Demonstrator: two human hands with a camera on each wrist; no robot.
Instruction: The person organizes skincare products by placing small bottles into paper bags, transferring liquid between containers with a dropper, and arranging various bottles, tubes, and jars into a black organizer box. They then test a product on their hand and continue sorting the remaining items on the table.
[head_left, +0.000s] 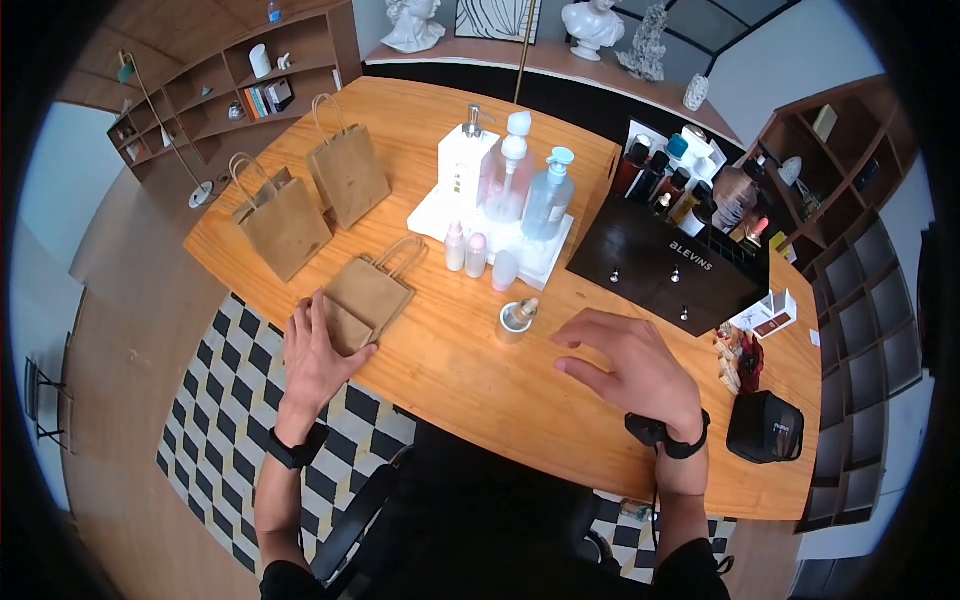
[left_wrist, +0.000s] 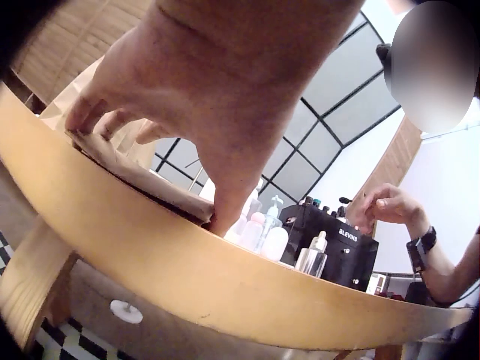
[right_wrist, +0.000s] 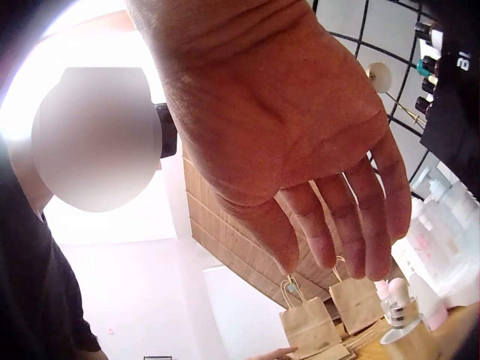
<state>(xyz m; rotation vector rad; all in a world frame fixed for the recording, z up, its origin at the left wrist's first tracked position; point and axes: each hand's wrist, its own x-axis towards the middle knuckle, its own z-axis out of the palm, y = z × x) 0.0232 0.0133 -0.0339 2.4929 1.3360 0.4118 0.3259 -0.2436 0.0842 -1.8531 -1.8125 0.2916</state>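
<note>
A brown paper bag [head_left: 372,290] lies flat near the table's front left edge, its handles pointing away from me. My left hand [head_left: 316,358] spans its near end, thumb at one side and fingers at the other. Seen from the left wrist, the fingers and thumb grip both ends of the bag's folded edge [left_wrist: 142,176]. My right hand [head_left: 632,365] hovers over the table with loosely bent fingers and nothing in it. Just left of it stands a small dropper bottle [head_left: 515,322] with a pale bulb. The right wrist view shows the bare palm [right_wrist: 277,142].
Two upright paper bags [head_left: 283,228] stand at the back left. A white tray [head_left: 425,222] holds pump bottles, with several small pink-topped bottles at its front. On the right are a black cosmetics organizer [head_left: 640,262], a small white box [head_left: 775,313] and a black pouch [head_left: 765,428].
</note>
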